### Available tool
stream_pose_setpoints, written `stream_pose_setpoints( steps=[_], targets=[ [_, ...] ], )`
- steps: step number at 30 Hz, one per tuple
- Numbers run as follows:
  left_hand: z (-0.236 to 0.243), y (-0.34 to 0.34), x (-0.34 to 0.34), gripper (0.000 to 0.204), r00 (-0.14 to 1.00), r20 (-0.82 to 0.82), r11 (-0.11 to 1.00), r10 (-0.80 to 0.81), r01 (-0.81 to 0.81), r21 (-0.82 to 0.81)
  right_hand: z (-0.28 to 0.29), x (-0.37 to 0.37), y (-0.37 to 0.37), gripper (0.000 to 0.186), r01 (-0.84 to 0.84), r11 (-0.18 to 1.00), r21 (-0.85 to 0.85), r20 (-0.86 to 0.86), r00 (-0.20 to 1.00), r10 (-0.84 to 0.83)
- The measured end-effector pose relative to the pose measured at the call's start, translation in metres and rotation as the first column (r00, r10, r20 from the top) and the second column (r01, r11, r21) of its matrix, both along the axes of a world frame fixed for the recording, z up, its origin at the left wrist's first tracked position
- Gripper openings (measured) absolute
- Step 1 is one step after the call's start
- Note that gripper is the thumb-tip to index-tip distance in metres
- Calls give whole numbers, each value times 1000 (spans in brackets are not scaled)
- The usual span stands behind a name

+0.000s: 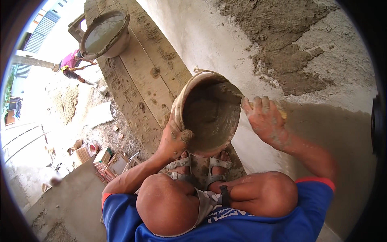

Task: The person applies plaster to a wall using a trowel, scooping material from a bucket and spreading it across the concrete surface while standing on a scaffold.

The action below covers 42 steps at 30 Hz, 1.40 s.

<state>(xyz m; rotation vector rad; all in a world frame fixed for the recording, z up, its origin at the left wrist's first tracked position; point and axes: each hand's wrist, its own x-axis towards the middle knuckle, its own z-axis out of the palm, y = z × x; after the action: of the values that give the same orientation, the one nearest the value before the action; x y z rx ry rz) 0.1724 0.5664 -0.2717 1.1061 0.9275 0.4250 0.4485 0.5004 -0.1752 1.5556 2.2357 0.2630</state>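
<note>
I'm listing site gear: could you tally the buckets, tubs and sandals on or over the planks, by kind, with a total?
Bucket: 1
Tub: 1
Sandals: 2
Total: 4

Wall (183,30): white, with rough brown patches (278,40)
Boards (139,60): long, brown, muddy
Ground (66,103): sandy, very bright
Far slats (45,26): bluish, maybe a building, glare hides it
</note>
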Motion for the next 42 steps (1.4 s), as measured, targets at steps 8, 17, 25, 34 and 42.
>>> stream_pose_setpoints(
  steps=[8,17,25,34,42],
  targets=[
    [13,-8,6,88,990,-140,996,-19,31,81,-86,-1,-40,28,83,923,-375,-513,811,-281],
    [-19,-9,-1,86,1000,-1,977,3,-2,214,-102,-13,-51,29,155,836,-526,-615,610,-500],
    [-18,1,-15,67,998,-22,995,-58,59,82,-47,6,-41,31,264,885,-383,-616,641,-458],
    [-1,4,-8,50,996,-54,995,-68,72,72,125,35,-26,42,221,940,-261,-714,611,-342],
    [0,-1,-5,51,997,-10,997,-75,75,20,145,155,-15,39,738,652,-171,-805,278,-525]
  ],
)
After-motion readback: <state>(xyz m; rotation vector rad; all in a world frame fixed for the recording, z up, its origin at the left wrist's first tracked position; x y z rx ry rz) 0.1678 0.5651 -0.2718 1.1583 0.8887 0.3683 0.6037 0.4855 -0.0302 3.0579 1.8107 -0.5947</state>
